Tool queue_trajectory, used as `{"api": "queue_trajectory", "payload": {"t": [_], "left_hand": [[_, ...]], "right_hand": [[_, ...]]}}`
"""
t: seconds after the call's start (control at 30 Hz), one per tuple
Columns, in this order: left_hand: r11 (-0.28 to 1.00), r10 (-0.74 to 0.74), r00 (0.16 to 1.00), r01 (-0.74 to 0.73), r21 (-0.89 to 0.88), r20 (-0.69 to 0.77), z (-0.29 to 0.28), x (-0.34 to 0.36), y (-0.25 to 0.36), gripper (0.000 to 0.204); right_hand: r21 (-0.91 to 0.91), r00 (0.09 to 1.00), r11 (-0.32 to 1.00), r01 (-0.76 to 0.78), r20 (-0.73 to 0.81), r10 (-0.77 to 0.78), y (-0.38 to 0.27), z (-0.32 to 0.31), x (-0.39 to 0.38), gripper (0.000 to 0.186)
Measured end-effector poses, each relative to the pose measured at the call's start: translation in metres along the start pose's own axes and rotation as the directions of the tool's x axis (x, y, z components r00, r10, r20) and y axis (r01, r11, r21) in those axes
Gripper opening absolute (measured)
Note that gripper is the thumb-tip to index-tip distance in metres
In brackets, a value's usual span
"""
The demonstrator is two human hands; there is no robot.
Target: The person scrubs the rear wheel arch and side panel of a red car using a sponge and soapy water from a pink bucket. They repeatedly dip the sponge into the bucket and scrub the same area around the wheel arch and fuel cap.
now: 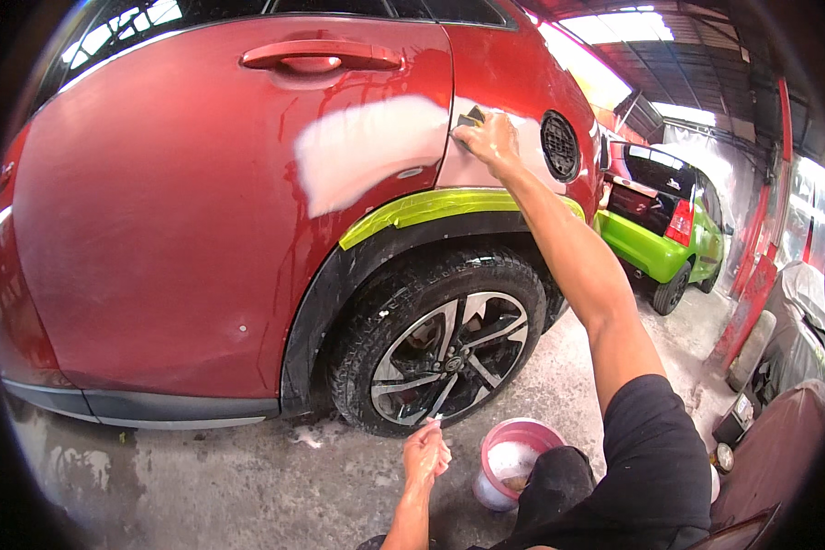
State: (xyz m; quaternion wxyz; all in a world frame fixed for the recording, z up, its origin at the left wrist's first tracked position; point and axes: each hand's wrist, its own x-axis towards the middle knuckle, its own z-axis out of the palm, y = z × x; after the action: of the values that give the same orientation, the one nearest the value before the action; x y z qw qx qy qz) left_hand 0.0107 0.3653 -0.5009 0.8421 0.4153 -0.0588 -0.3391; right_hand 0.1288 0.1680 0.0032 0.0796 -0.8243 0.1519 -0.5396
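Observation:
My right hand [490, 139] grips a dark sanding pad [470, 118] against the pale primer patch on the rear panel of a red car [156, 211], left of the round black fuel filler recess [558, 144]. Another pale patch [357, 147] covers part of the rear door. Yellow tape [431, 206] runs along the wheel arch. Low in front of the wheel [445, 362], my left hand [425, 456] is closed on a small pale item, too small to name. Beside it a pink bucket [522, 429] holds foamy liquid.
A green hatchback [637, 243] with a dark tailgate stands behind at the right. A red post [752, 302] and covered objects [793, 330] line the right side. My bent knee [555, 486] is beside the bucket on the stained concrete floor [202, 477].

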Motion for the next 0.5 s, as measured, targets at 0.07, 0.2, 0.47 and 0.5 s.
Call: {"api": "queue_trajectory", "payload": {"t": [0.07,0.2,0.47,0.5], "left_hand": [[1.000,0.008,1.000,-0.008,0.023,0.002,-0.004,-0.001,0.004,0.023],[1.000,0.030,0.999,-0.030,0.006,-0.026,-0.010,0.008,-0.001,0.023],[1.000,0.016,0.997,-0.015,0.020,-0.069,0.005,-0.001,0.008,0.018],[1.000,0.006,0.998,-0.005,0.022,-0.060,0.006,-0.001,0.008,0.017]], "right_hand": [[-0.121,0.990,0.984,0.132,-0.027,-0.136,-0.006,0.015,-0.010,0.037],[-0.148,0.950,0.952,0.269,-0.124,-0.288,-0.006,0.045,-0.069,0.034],[0.128,0.983,0.975,0.179,-0.062,-0.173,-0.008,0.030,-0.075,0.029],[0.089,0.969,0.975,0.203,-0.162,-0.187,0.000,0.034,-0.066,0.028]]}}
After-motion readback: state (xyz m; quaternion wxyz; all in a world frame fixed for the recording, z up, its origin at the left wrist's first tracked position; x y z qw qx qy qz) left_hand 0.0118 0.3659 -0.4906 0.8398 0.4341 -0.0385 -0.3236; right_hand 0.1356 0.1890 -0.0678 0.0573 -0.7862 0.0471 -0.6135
